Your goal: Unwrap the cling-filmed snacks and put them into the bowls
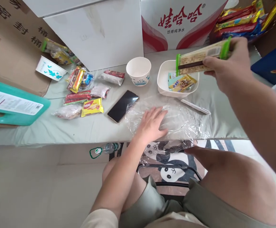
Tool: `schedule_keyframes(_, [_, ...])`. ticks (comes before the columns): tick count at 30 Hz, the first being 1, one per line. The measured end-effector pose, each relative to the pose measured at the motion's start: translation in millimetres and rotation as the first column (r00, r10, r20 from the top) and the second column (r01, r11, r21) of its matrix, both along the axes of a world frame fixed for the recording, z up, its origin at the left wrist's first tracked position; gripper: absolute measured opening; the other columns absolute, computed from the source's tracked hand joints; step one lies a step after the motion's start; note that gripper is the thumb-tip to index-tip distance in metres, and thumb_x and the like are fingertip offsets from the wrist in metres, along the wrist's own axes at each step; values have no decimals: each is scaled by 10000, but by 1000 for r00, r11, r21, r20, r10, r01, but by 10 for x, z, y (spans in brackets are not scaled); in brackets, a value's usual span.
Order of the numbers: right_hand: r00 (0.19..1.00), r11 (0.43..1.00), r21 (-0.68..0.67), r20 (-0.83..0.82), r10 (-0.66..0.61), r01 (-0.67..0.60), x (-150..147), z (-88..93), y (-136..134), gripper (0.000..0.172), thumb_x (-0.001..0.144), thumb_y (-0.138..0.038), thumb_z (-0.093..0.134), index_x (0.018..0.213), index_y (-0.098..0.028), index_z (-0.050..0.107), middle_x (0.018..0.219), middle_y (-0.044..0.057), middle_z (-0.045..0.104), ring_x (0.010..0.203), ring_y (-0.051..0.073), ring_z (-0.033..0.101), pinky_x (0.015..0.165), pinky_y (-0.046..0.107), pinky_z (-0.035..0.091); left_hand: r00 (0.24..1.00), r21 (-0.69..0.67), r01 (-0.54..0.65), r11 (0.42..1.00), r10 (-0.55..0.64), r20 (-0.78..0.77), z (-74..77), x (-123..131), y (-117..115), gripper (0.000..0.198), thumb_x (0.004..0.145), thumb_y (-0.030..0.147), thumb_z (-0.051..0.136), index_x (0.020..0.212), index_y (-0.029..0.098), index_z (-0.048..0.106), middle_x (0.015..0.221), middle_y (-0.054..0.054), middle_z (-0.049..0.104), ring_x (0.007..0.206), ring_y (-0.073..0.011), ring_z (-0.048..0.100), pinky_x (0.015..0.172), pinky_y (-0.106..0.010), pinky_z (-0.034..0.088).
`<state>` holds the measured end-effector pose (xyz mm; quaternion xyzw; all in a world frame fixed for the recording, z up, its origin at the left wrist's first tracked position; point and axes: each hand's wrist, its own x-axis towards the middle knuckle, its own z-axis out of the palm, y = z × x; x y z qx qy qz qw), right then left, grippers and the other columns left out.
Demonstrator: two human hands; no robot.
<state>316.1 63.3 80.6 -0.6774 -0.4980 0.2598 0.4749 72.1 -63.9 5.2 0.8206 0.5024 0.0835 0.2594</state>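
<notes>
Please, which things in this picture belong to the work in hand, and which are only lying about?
Likely in the work:
- green-ended packet, held in the right hand
- clear plastic, under the left hand
- tray, probably; partly behind the packet in view

Apparently lying about:
- phone
- upright cup
- tipped cup
- yellow pack

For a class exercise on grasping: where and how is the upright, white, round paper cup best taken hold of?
Probably around the outer wall of the upright, white, round paper cup, just under the rim, coming from the near side: it tapers downward, and a plain white box stands behind it. The left hand is nearest.
</notes>
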Motion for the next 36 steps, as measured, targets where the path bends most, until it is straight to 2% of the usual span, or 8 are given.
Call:
schedule_keyframes(6, [920, 906, -314, 176, 349, -283, -313, 130, 537, 573, 921, -224, 736, 1448, -107, 541, 1329, 180, 676, 1013, 184, 722, 833, 367, 584, 998, -25, 29, 999, -30, -49, 5, -3, -59, 637, 922, 315, 701, 1518, 226, 498, 1696, -131, 413, 1631, -348, 269, 1332, -614, 236])
schedule_keyframes(9, [848, 896, -370, 367, 383, -245, -353, 127, 628, 687, 856, -312, 776, 1459, -61, 563, 1329, 217, 688, 1155, 275, 690, 982, 507, 514, 998, -25, 35, 999, -36, -56, 1, -11, -94, 623, 930, 330, 691, 1516, 237, 501, 1700, -121, 409, 1632, -344, 267, 1335, -608, 242])
schedule_keyframes(12, [790, 948, -235, 529, 310, -215, -312, 137, 395, 497, 907, -288, 693, 1342, -48, 675, 1362, 214, 694, 1268, 290, 642, 1110, 505, 435, 999, 23, 25, 999, -25, -30, -15, -31, -122, 627, 926, 325, 689, 1517, 229, 503, 1688, -121, 426, 1623, -352, 289, 1331, -613, 257])
schedule_keyframes(16, [917, 990, -130, 384, 104, -58, -149, -68, -359, 194, 879, -266, 673, 1037, -181, 745, 1042, 156, 791, 951, 238, 728, 910, 446, 545, 999, 38, 32, 999, -32, -17, -34, -33, -140, 614, 926, 313, 678, 1507, 200, 513, 1682, -137, 428, 1613, -376, 300, 1318, -645, 268])
schedule_keyframes(21, [925, 988, -136, 360, 120, -76, 41, -604, -1018, 318, 788, -341, 689, 1088, -253, 635, 1158, 161, 779, 1109, 364, 707, 1003, 587, 521, 999, 55, 28, 998, -26, -46, -59, 55, -156, 586, 931, 348, 665, 1486, 218, 526, 1692, -139, 409, 1608, -413, 288, 1295, -721, 243])
schedule_keyframes(27, [813, 963, -140, 517, 268, -229, 62, -867, -955, 431, 810, -372, 661, 1223, -258, 611, 1112, 127, 790, 1235, 442, 631, 1046, 725, 413, 991, 46, -81, 996, 85, -99, -77, 303, -289, 633, 951, 400, 631, 1535, 206, 483, 1732, -165, 326, 1619, -474, 215, 1273, -773, 216])
schedule_keyframes(33, [794, 962, 14, 568, 215, -271, 50, -1026, -903, 294, 883, -236, 545, 1158, -263, 644, 1005, 90, 763, 976, 304, 709, 898, 490, 525, 977, 127, -203, 971, 209, -33, -26, 310, -254, 646, 934, 492, 657, 1505, 226, 512, 1707, -176, 369, 1605, -451, 275, 1264, -752, 253])
schedule_keyframes(36, [818, 967, 143, 567, 94, -210, 84, -1095, -882, 283, 908, -192, 499, 1147, -238, 644, 1003, 100, 720, 862, 253, 687, 784, 405, 512, 916, 276, -397, 875, 395, 66, -83, 37, -57, 576, 929, 451, 659, 1426, 178, 551, 1596, -202, 503, 1556, -412, 382, 1286, -650, 294])
